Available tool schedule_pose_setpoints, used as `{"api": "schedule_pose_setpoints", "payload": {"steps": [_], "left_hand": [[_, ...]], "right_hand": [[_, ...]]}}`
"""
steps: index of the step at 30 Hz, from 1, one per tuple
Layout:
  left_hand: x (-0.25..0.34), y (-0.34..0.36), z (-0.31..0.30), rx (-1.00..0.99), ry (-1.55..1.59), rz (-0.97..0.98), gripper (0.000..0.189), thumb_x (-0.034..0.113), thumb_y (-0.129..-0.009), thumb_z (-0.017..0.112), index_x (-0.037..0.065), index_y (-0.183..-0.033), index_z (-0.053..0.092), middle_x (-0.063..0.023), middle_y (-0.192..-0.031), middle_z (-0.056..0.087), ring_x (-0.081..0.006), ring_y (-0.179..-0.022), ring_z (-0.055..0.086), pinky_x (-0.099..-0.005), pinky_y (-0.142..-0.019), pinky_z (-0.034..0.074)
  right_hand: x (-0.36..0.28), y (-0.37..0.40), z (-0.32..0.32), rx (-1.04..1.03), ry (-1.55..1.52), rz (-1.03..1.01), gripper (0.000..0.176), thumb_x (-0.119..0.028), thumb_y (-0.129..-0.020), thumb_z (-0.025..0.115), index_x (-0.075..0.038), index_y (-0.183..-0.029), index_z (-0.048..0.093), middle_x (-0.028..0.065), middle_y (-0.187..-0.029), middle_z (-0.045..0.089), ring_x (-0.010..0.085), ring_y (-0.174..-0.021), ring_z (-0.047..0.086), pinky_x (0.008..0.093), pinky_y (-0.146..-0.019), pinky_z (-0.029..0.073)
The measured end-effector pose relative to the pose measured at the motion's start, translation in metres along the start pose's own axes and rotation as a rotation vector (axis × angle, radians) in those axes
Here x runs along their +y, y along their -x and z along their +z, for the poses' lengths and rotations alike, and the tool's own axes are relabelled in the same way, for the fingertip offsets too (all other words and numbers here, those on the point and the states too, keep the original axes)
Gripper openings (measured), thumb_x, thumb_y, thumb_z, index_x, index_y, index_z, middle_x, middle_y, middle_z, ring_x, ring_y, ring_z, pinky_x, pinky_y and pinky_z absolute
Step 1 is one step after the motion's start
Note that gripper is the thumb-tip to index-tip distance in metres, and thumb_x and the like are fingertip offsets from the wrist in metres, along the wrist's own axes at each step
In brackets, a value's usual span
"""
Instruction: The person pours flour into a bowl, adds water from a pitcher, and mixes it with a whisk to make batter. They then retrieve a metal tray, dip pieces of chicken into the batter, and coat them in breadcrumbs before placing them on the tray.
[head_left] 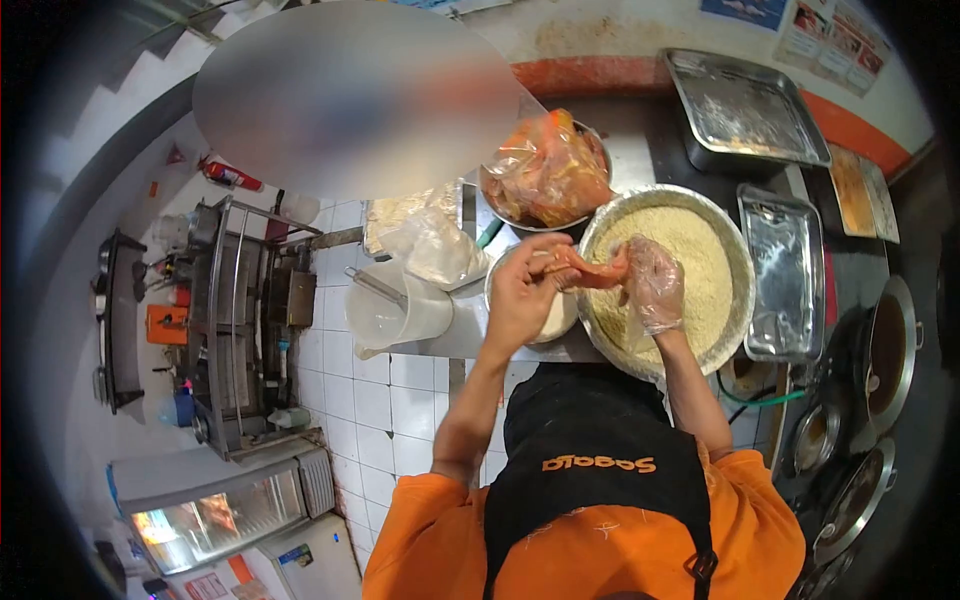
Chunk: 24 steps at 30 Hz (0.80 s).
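Observation:
A strip of orange-pink raw meat (597,273) is stretched between my two hands, above the left side of a large metal bowl. My left hand (517,290), bare, pinches one end over a smaller bowl of pale contents (556,320), which it partly hides. At the other end, my right hand (655,285), in a clear plastic glove, grips the meat. Pale yellow crumbs (705,240) fill the large bowl (742,270). Behind it, a clear bag of orange-coated meat (550,170) sits in another metal bowl.
Left of the bowls are a white plastic jug (430,310) with a whisk (375,285) in it and a bag of white powder (435,248). Metal trays (782,275) lie at the right, near several large pans (890,350). A blurred area covers the upper left.

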<state>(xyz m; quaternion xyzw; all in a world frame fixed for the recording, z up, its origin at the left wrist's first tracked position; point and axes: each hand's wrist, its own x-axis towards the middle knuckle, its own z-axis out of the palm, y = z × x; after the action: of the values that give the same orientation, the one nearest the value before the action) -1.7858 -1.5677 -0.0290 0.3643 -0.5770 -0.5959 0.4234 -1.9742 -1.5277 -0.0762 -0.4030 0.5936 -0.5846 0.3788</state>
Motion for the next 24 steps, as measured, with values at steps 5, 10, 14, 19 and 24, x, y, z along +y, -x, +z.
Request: {"api": "schedule_pose_setpoints", "payload": {"steps": [5, 10, 14, 19, 24], "left_hand": [[0.003, -0.019, -0.036, -0.072, -0.271, -0.059, 0.037, 0.0, -0.091, 0.065, 0.002, -0.124, 0.05, -0.0123, -0.094, 0.073, -0.0143, -0.088, 0.069, -0.0262, -0.078, 0.054], [-0.012, -0.023, -0.062, -0.174, -0.814, -0.061, 0.031, 0.004, -0.086, 0.068, 0.002, -0.113, 0.053, -0.0156, -0.093, 0.074, -0.0214, -0.087, 0.073, -0.0308, -0.076, 0.054], [-0.063, -0.009, -0.079, -0.212, -0.928, 0.26, 0.019, 0.005, -0.08, 0.071, 0.005, -0.096, 0.063, -0.0084, -0.079, 0.073, -0.0243, -0.078, 0.07, -0.0362, -0.078, 0.049], [-0.116, 0.025, -0.066, -0.359, -1.002, 0.165, 0.016, 0.013, -0.076, 0.075, 0.009, -0.09, 0.068, -0.006, -0.081, 0.072, -0.0252, -0.079, 0.065, -0.0365, -0.081, 0.041], [-0.108, 0.011, -0.086, -0.114, -0.783, 0.025, 0.014, 0.016, -0.079, 0.076, 0.007, -0.086, 0.067, -0.0067, -0.077, 0.071, -0.0246, -0.074, 0.066, -0.0365, -0.081, 0.042]], "right_hand": [[0.007, 0.009, -0.038, 0.107, -0.007, 0.122, 0.028, -0.024, -0.099, 0.057, -0.001, -0.112, 0.067, 0.0103, -0.087, 0.071, 0.01, -0.064, 0.063, 0.0243, -0.046, 0.048], [0.024, 0.013, -0.094, 0.23, 0.199, -0.059, 0.023, -0.016, -0.093, 0.066, -0.001, -0.111, 0.067, 0.0059, -0.083, 0.068, 0.0082, -0.064, 0.06, 0.0221, -0.054, 0.046], [0.005, 0.018, -0.119, 0.209, 0.607, -0.105, 0.029, -0.011, -0.08, 0.074, -0.006, -0.107, 0.068, 0.0064, -0.086, 0.065, 0.0176, -0.081, 0.064, 0.0306, -0.073, 0.051], [0.008, 0.024, -0.109, 0.038, 1.004, -0.178, 0.076, -0.025, -0.072, 0.08, -0.018, -0.14, 0.049, 0.0155, -0.147, 0.04, 0.0359, -0.137, 0.038, 0.0531, -0.108, 0.038], [0.024, 0.021, -0.091, -0.124, 1.189, -0.033, 0.1, -0.023, -0.064, 0.085, -0.026, -0.15, 0.035, 0.016, -0.156, 0.025, 0.0394, -0.14, 0.031, 0.057, -0.11, 0.036]]}}
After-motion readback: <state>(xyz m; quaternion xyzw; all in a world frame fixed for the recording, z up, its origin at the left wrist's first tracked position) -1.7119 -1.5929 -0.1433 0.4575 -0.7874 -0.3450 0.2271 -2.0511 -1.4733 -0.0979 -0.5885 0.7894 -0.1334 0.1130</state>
